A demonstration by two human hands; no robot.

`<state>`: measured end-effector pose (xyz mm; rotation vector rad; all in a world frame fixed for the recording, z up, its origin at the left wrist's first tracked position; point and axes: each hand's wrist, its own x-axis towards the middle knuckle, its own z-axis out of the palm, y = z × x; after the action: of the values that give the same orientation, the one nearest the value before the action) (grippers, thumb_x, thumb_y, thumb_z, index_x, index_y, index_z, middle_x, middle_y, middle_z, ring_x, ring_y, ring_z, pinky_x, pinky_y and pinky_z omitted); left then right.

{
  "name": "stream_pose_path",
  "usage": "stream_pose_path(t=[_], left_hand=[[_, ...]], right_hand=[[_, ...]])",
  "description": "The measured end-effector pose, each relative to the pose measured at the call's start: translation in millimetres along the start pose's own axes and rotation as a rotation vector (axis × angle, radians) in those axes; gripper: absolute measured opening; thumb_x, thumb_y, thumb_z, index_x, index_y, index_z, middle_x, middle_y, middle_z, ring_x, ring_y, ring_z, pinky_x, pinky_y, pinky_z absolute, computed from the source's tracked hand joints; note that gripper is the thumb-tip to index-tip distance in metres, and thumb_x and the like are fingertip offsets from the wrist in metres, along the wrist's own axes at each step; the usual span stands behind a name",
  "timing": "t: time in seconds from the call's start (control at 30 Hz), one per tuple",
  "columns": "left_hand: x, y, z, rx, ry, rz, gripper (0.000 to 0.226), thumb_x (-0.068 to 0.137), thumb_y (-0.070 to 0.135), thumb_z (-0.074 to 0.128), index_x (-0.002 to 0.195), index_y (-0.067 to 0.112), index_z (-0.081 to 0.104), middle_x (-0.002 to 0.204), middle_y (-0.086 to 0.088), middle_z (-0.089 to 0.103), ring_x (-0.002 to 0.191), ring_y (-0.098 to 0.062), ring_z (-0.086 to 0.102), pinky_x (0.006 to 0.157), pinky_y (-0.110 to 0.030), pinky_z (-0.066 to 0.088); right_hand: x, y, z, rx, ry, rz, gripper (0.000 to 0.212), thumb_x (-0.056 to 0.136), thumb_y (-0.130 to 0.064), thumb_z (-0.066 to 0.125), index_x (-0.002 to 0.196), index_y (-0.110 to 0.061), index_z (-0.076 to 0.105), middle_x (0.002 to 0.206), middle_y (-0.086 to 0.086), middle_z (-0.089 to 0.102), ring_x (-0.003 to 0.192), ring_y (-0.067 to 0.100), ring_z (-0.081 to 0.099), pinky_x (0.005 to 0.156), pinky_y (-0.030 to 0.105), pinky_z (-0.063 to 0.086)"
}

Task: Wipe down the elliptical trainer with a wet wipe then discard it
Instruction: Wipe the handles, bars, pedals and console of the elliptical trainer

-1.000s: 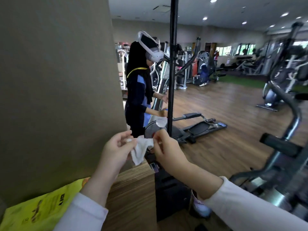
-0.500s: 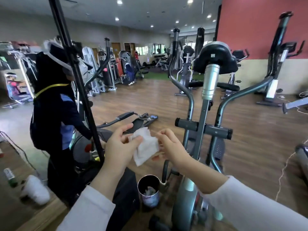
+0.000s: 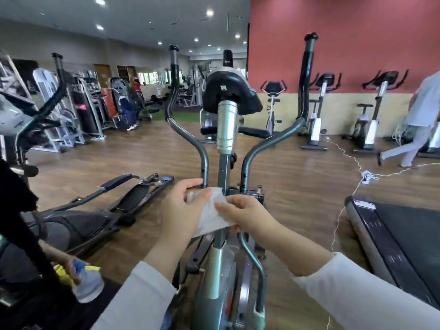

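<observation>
Room: gym hall with a wooden floor (image 3: pixel 297 186), a red and cream wall (image 3: pixel 345 32) on the right, and ceiling spotlights.
Wet wipe: the wet wipe (image 3: pixel 210 216) is stretched between both hands, straight in front of the trainer's centre post, level with the crossbar where the two handle arms join.
Left hand: the left hand (image 3: pixel 182 209) grips the wipe's upper left edge, thumb on top, fingers (image 3: pixel 190 183) curled behind.
Right hand: the right hand (image 3: pixel 248 216) pinches the wipe's right edge between thumb and fingers.
Contact: I cannot tell whether the wipe touches the post.
Wipe's look: white, thin, creased, partly unfolded.
Elliptical trainer: the elliptical trainer (image 3: pixel 223 277) fills the middle of the view. It has a grey frame, a silver sleeve, a black console housing on top and two curved handle arms.
Left side: a second elliptical (image 3: pixel 100 210) stands nearby. In the bottom corner another person's hand holds a spray bottle (image 3: pixel 88 287) beside a yellow cloth (image 3: pixel 64 275).
Right side: a treadmill (image 3: pixel 392 234) edge is close by, a white cable (image 3: pixel 352 163) trails over the floor, and exercise bikes (image 3: pixel 316 120) line the wall.
In the way: hands and wipe hide the crossbar's middle.
</observation>
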<state>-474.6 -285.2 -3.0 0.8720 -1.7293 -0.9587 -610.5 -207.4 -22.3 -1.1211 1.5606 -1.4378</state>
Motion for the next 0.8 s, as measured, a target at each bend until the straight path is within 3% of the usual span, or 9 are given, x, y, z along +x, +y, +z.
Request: stream_pose_path(t=[0.07, 0.13, 0.23, 0.33, 0.47, 0.63, 0.8], left_hand=[[7, 3, 32, 0.000, -0.033, 0.024, 0.021, 0.082, 0.032, 0.072, 0.101, 0.036, 0.065, 0.099, 0.022, 0.062, 0.092, 0.006, 0.054, 0.067, -0.012, 0.037], [14, 4, 61, -0.008, -0.055, 0.037, 0.024, 0.082, 0.037, 0.071, 0.105, 0.036, 0.063, 0.098, 0.021, 0.060, 0.092, 0.004, 0.054, 0.068, -0.014, 0.039], [26, 7, 101, -0.031, -0.141, -0.145, 0.030, 0.081, 0.050, 0.067, 0.105, 0.031, 0.063, 0.098, 0.012, 0.062, 0.089, -0.007, 0.058, 0.067, -0.024, 0.046], [35, 10, 135, -0.089, -0.265, -0.305, 0.033, 0.087, 0.054, 0.057, 0.087, 0.022, 0.067, 0.086, 0.000, 0.069, 0.081, -0.016, 0.065, 0.067, -0.029, 0.053], [44, 11, 166, -0.076, -0.201, -0.199, 0.041, 0.096, 0.045, 0.046, 0.083, 0.009, 0.062, 0.075, -0.002, 0.061, 0.068, -0.015, 0.057, 0.053, -0.019, 0.043], [74, 12, 191, -0.026, -0.113, -0.004, 0.043, 0.097, 0.042, 0.046, 0.072, 0.007, 0.051, 0.067, -0.003, 0.052, 0.064, -0.018, 0.052, 0.056, -0.032, 0.041], [111, 4, 203, 0.007, -0.130, 0.133, 0.044, 0.097, 0.036, 0.048, 0.061, 0.013, 0.037, 0.058, 0.003, 0.037, 0.054, -0.011, 0.034, 0.051, -0.025, 0.028]], right_hand=[[7, 6, -29, -0.024, 0.035, 0.062, 0.037, 0.091, -0.040, 0.063, 0.099, -0.004, 0.067, 0.078, 0.003, 0.062, 0.066, 0.015, 0.059, 0.057, 0.023, 0.049], [13, 11, -54, -0.015, 0.110, 0.068, 0.032, 0.092, -0.039, 0.061, 0.093, -0.008, 0.063, 0.079, 0.002, 0.061, 0.066, 0.014, 0.059, 0.057, 0.024, 0.049], [21, 13, -87, -0.013, 0.229, 0.013, 0.023, 0.095, -0.032, 0.058, 0.092, -0.009, 0.058, 0.079, 0.003, 0.061, 0.064, 0.014, 0.059, 0.054, 0.025, 0.049], [28, 14, -113, -0.029, 0.327, -0.031, 0.023, 0.095, -0.028, 0.057, 0.100, -0.006, 0.057, 0.083, 0.004, 0.063, 0.070, 0.014, 0.061, 0.057, 0.026, 0.050], [39, 18, -133, -0.115, 0.455, -0.083, 0.031, 0.095, -0.036, 0.054, 0.092, -0.006, 0.053, 0.077, 0.007, 0.057, 0.064, 0.019, 0.054, 0.054, 0.035, 0.047], [58, 24, -153, -0.161, 0.625, -0.167, 0.031, 0.098, -0.040, 0.048, 0.085, -0.012, 0.050, 0.071, 0.007, 0.055, 0.058, 0.022, 0.051, 0.052, 0.035, 0.044], [83, 31, -162, -0.226, 0.678, -0.204, 0.033, 0.098, -0.039, 0.048, 0.083, -0.010, 0.048, 0.069, 0.008, 0.054, 0.057, 0.027, 0.050, 0.052, 0.042, 0.050]])
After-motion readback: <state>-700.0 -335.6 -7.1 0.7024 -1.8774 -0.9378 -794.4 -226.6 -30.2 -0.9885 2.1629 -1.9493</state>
